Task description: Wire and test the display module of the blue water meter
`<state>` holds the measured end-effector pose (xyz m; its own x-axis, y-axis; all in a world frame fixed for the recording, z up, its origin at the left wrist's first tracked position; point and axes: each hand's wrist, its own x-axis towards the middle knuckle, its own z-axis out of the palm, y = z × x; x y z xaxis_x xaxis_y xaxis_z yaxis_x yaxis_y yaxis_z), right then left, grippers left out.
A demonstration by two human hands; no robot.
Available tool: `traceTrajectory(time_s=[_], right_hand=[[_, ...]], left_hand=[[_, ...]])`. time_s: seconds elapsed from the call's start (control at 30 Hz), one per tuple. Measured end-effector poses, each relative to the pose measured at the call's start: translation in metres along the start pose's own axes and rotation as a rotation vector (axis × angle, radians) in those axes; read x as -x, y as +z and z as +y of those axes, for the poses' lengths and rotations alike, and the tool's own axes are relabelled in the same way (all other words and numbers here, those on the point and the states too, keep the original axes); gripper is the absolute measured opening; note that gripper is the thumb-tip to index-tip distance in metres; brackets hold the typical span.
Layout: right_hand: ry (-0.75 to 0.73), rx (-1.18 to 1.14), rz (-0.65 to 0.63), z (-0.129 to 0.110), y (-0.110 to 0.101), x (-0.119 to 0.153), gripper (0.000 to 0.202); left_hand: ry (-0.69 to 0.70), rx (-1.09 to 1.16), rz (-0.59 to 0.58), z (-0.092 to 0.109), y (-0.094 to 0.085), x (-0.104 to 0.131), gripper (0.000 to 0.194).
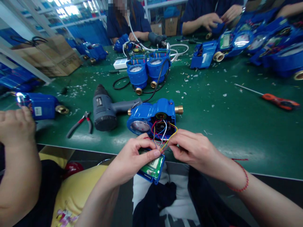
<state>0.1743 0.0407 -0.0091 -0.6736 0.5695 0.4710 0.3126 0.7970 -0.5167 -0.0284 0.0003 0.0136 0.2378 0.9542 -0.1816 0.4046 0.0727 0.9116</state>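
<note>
My left hand (136, 156) grips a green circuit board with a small display (155, 168), set in a blue frame, over my lap at the table's edge. Coloured wires (165, 134) run from the board up into the open housing of a blue water meter (151, 115), which lies on its side with brass ends. My right hand (193, 146) pinches at the wires just right of the board, its thumb and fingertips close together. What exactly lies between those fingertips is too small to tell. A red cord bracelet circles my right wrist.
A grey heat gun (104, 110) and red-handled cutters (80, 124) lie left of the meter. An orange screwdriver (279, 101) lies at right. Two blue meters (137, 75) stand ahead. A neighbour's hand (17, 126) touches another meter at left; co-workers sit opposite.
</note>
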Motion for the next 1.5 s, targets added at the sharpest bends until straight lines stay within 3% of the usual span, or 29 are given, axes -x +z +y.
traceTrajectory(time_s=[0.4,0.63,0.73,0.8,0.87,0.93,1.1,1.17,1.23,1.37,1.5], right_hand=[[0.016,-0.022,0.078,0.013,-0.008,0.001,0.014],[0.069,-0.193,0.032,-0.004,0.000,0.007,0.021],[0.167,-0.340,-0.002,-0.014,0.013,0.006,0.012],[0.338,-0.520,0.032,-0.018,0.022,0.004,0.010],[0.528,-0.776,0.053,-0.021,0.029,0.003,0.013],[0.656,-1.017,0.053,-0.024,0.035,0.002,0.018],[0.780,-1.300,0.182,-0.026,0.046,0.002,0.025],[0.793,-1.375,0.233,-0.027,0.051,0.002,0.024],[0.805,-1.434,0.256,-0.027,0.055,0.003,0.022],[0.817,-1.503,0.242,-0.031,0.056,0.004,0.021],[0.741,-1.373,0.178,-0.035,0.052,0.000,0.029]], left_hand=[[-0.043,0.001,-0.006,-0.003,-0.004,0.000,0.019],[-0.029,0.040,-0.023,-0.004,-0.005,0.001,0.017],[0.011,0.012,-0.059,-0.003,-0.007,0.001,0.020],[-0.004,0.049,-0.054,-0.003,-0.008,0.002,0.015],[-0.035,0.173,0.007,-0.005,-0.008,0.006,0.010],[-0.062,0.393,0.104,-0.010,-0.006,0.013,0.023],[-0.073,0.951,0.261,-0.028,0.010,0.039,0.063],[-0.063,1.017,0.267,-0.037,0.018,0.048,0.070],[-0.069,1.009,0.289,-0.046,0.025,0.053,0.064],[-0.034,0.969,0.455,-0.062,0.042,0.052,0.066],[-0.016,1.035,0.517,-0.065,0.056,0.046,0.056]])
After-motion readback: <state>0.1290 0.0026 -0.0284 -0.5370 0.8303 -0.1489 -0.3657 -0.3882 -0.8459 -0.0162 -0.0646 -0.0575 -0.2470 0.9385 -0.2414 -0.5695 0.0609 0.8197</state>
